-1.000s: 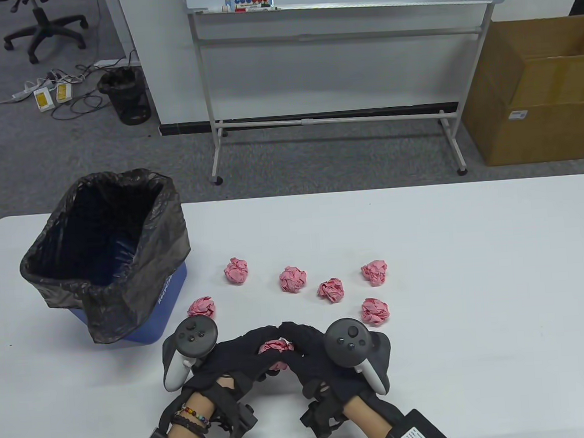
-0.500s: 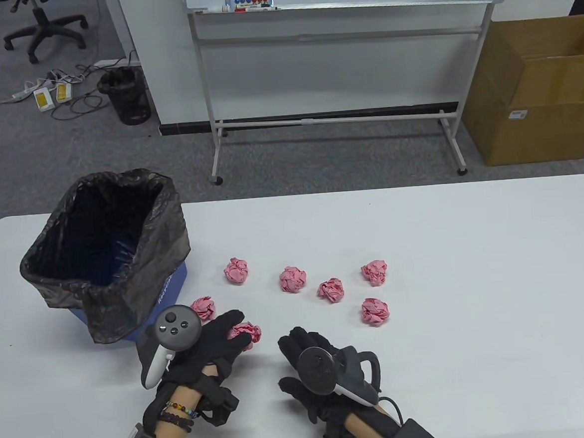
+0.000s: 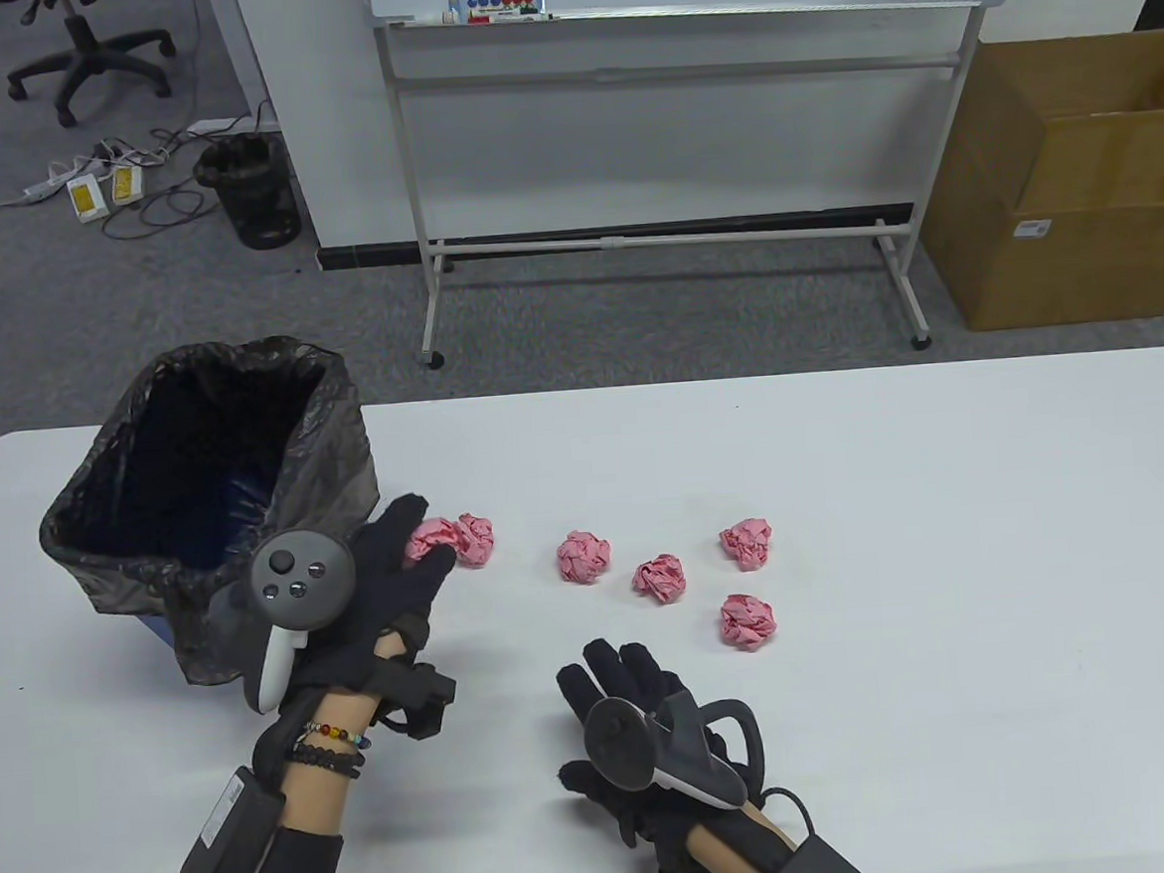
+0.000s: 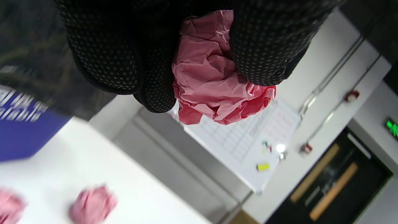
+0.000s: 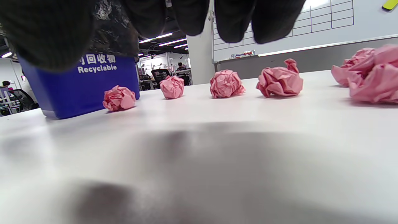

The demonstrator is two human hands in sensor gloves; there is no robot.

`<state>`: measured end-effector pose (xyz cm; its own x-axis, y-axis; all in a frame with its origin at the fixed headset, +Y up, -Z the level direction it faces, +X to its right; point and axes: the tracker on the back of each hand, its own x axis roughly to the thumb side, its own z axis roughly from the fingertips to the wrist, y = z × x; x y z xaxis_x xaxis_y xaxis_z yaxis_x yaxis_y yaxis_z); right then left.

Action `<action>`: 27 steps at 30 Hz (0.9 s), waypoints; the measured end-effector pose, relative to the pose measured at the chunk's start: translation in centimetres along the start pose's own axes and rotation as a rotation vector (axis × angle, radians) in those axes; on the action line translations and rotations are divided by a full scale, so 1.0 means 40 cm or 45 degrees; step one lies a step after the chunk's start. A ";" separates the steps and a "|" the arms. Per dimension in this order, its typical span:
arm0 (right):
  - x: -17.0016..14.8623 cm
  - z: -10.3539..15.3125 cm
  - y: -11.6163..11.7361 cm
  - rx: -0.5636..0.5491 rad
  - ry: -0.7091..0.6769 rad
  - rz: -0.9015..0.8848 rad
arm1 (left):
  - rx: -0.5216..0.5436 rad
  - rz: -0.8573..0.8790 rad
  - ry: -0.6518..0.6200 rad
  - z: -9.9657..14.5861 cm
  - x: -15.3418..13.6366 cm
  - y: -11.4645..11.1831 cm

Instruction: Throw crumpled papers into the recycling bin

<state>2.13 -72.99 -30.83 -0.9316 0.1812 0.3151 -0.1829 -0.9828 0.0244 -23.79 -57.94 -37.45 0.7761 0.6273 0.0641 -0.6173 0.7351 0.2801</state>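
Note:
A blue recycling bin [image 3: 347,572] lined with a black bag [image 3: 205,453] stands at the table's left; it also shows in the right wrist view [image 5: 77,87]. My left hand [image 3: 420,545] holds a crumpled pink paper ball [image 3: 431,537] above the table, just right of the bin; in the left wrist view the ball [image 4: 214,84] is pinched between gloved fingers [image 4: 267,46]. Several more pink balls lie on the table, among them ones at the left [image 3: 477,541], middle [image 3: 584,556] and right [image 3: 748,620]. My right hand [image 3: 608,669] rests empty on the table, fingers spread.
The white table [image 3: 954,630] extends far to the right of the balls. In the right wrist view a ball [image 5: 119,98] lies beside the bin's base. Beyond the table stand a whiteboard frame [image 3: 658,237] and a cardboard box [image 3: 1072,183].
My left hand has taken the ball out from between both hands, lifted it and carried it up and left towards the bin. My right hand has pulled back and settled on the table.

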 end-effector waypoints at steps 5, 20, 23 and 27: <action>-0.001 0.000 0.000 0.004 0.002 -0.003 | 0.335 -0.051 0.031 -0.032 0.017 0.100; 0.006 -0.002 0.002 0.029 -0.012 -0.002 | 0.429 -0.332 0.300 -0.044 -0.089 0.216; 0.006 -0.002 0.000 0.024 -0.007 0.002 | 0.375 -0.340 0.219 -0.028 -0.061 0.191; 0.002 -0.005 -0.002 0.017 0.011 -0.012 | 0.268 -0.333 0.125 0.006 -0.029 0.133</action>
<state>2.01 -72.89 -31.00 -0.9326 0.1909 0.3062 -0.1877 -0.9814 0.0401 -27.93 -54.83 -35.81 0.8822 0.4539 -0.1254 -0.3513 0.8117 0.4667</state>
